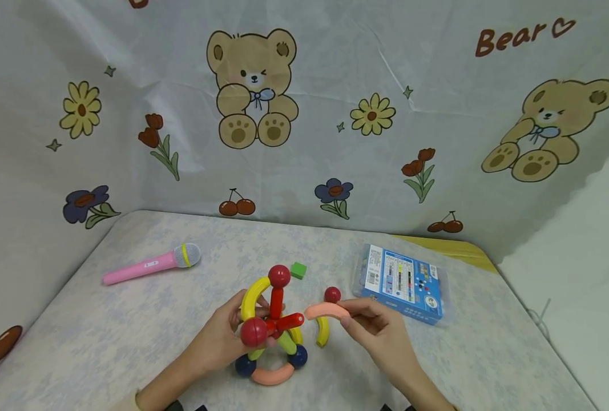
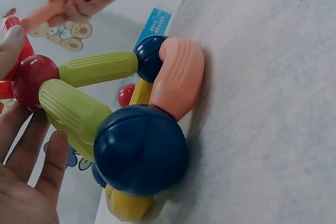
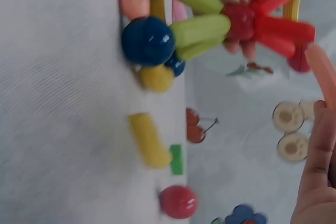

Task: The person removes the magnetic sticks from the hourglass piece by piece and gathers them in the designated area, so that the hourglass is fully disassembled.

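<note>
A magnetic ball-and-rod structure stands on the table, its base made of dark blue balls (image 2: 142,150) joined by curved rods, one of them peach (image 1: 273,375). Green rods (image 2: 97,69) rise from there to a central red ball (image 2: 35,81). Red rods (image 1: 277,302) branch out above, two tipped with red balls (image 1: 279,276) that a yellow curved rod (image 1: 253,297) links. My left hand (image 1: 224,334) grips the structure around its middle. My right hand (image 1: 381,328) pinches one end of a loose peach curved rod (image 1: 326,310); its other end is close to a bare red rod tip (image 3: 302,31).
Just right of the structure lie a loose yellow curved rod (image 1: 322,332) and a red ball (image 1: 332,294). A small green block (image 1: 298,270) sits behind. Farther off are a pink toy microphone (image 1: 145,268) at left and a blue box (image 1: 404,279) at right.
</note>
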Demonstrator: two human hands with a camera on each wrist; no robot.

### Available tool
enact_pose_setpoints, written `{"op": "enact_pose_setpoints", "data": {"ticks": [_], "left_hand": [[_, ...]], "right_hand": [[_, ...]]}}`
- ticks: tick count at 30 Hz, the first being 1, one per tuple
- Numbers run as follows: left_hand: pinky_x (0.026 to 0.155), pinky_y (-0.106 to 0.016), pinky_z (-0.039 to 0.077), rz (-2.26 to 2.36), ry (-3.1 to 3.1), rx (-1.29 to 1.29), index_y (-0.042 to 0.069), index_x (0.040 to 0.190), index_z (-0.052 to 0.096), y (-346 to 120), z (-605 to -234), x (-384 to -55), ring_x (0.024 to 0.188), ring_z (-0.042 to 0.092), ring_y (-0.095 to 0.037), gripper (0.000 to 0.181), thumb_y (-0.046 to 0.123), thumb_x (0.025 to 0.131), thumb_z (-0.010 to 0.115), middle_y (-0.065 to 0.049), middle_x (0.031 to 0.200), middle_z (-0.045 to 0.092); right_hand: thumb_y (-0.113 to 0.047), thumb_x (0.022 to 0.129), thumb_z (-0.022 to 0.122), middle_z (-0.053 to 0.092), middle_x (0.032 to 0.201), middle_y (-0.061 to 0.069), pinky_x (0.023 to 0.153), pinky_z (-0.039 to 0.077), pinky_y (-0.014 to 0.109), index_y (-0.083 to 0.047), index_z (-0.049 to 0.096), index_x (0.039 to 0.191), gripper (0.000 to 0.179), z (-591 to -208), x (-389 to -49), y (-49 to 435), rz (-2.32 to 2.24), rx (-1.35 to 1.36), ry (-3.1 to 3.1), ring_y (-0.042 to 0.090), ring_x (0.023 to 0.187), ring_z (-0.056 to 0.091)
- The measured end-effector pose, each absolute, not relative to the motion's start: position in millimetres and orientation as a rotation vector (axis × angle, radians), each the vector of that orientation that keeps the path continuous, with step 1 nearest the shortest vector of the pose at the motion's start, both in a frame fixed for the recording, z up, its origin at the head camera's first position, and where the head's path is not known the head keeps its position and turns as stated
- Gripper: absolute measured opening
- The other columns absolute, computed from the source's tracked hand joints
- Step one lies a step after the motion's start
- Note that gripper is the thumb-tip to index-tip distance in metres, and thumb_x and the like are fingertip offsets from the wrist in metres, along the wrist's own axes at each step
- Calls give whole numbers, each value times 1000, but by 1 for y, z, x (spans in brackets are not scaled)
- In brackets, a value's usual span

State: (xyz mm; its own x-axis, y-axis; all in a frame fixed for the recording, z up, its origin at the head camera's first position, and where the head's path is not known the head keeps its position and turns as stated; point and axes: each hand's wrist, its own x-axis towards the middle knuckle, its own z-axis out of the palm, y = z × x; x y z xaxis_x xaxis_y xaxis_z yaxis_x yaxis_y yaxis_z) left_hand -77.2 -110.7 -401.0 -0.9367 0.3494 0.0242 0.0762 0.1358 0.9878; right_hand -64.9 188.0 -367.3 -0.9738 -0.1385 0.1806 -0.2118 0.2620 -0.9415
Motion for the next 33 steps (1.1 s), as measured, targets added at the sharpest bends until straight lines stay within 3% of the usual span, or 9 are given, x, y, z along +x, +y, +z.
{"op": "enact_pose_setpoints", "data": {"ticks": [2,5,10,15,19,26,29,31,33], "left_hand": [[93,-31,59,1897,2168,405,6,142,48,-111,-402,-78,129,62,-36,76,21,81,90,-16,134,66],[96,-34,58,1871,2159,415,5,146,49,-111,-403,-79,131,61,-36,76,22,83,89,-16,138,65],[98,-38,57,1760,2242,427,7,137,62,-111,-404,-80,128,60,-35,63,32,84,87,-11,133,68],[101,-46,55,1747,2252,422,7,136,63,-112,-404,-81,130,58,-36,63,30,84,88,-11,134,68],[105,-53,51,1737,2278,423,4,135,63,-114,-403,-81,129,59,-35,62,28,84,88,-11,133,68],[106,-57,49,1718,2274,418,5,136,63,-114,-402,-80,130,58,-36,62,29,84,88,-11,133,68],[107,-59,48,1704,2287,417,6,135,64,-114,-402,-81,130,58,-36,62,30,83,88,-10,131,69],[105,-54,51,1704,2284,415,7,135,64,-114,-402,-81,130,58,-36,62,32,83,88,-10,132,69],[101,-46,55,1715,2266,416,7,135,64,-114,-402,-81,129,59,-36,62,33,83,88,-10,133,68]], "right_hand": [[-13,96,74,75,111,5,82,61,29,-6,72,115,20,-373,-69,195,1880,225,-2483,25,97,72],[-11,96,75,75,113,8,84,61,28,-5,71,112,18,-382,-77,203,1881,121,-2526,29,100,73],[-10,93,78,75,109,7,81,61,24,-7,72,105,14,-395,-87,212,1728,17,-2666,18,92,73],[-9,91,79,76,101,4,73,59,22,-10,72,98,10,-403,-93,220,1510,-32,-2771,13,81,71],[-6,89,80,75,93,0,67,57,21,-11,72,94,10,-407,-97,226,1343,45,-2834,9,74,67],[-33,90,81,64,76,-8,57,48,20,-17,68,85,21,-405,-95,233,1183,359,-3091,6,65,55],[-36,93,77,63,77,-9,56,46,21,-19,68,90,20,-405,-95,234,1179,472,-3132,5,65,53],[-29,96,75,65,87,-9,61,49,21,-20,70,103,12,-404,-95,233,1171,561,-3119,6,73,56],[-19,97,72,65,103,-9,70,53,21,-22,70,119,23,-404,-95,232,1128,675,-3108,7,84,58]]}}
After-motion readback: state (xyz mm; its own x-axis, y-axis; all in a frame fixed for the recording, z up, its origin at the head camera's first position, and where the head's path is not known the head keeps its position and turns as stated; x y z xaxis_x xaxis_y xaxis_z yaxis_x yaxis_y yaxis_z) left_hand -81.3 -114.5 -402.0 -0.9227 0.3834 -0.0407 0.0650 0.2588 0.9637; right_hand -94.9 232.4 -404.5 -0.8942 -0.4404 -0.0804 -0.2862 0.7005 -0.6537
